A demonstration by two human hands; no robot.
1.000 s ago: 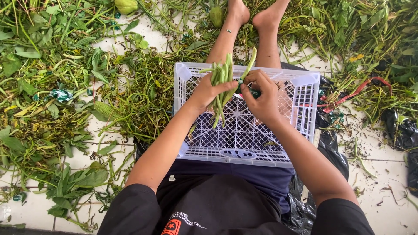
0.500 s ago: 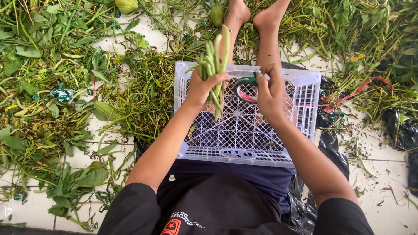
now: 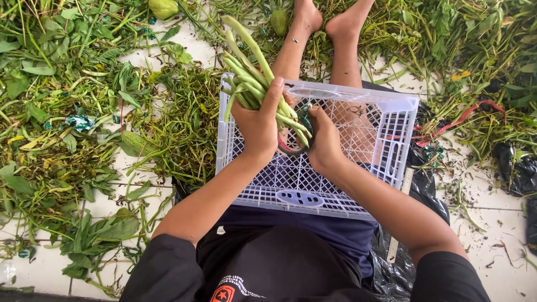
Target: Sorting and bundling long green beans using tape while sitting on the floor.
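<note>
the crate (image 3: pixel 358 168) rests on the person's lap, legs stretched out beneath it. the bean bundle (image 3: pixel 251 78) sits above the crate's left edge. loose leaves (image 3: pixel 67 140) cover the floor left of the crate.

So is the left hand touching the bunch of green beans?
Touching. The head view shows the left hand wrapped around the bunch of green beans.

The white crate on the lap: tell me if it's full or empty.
Empty. The white crate shows bare lattice floor; the bundle of green stalks is in the left hand above it.
</note>
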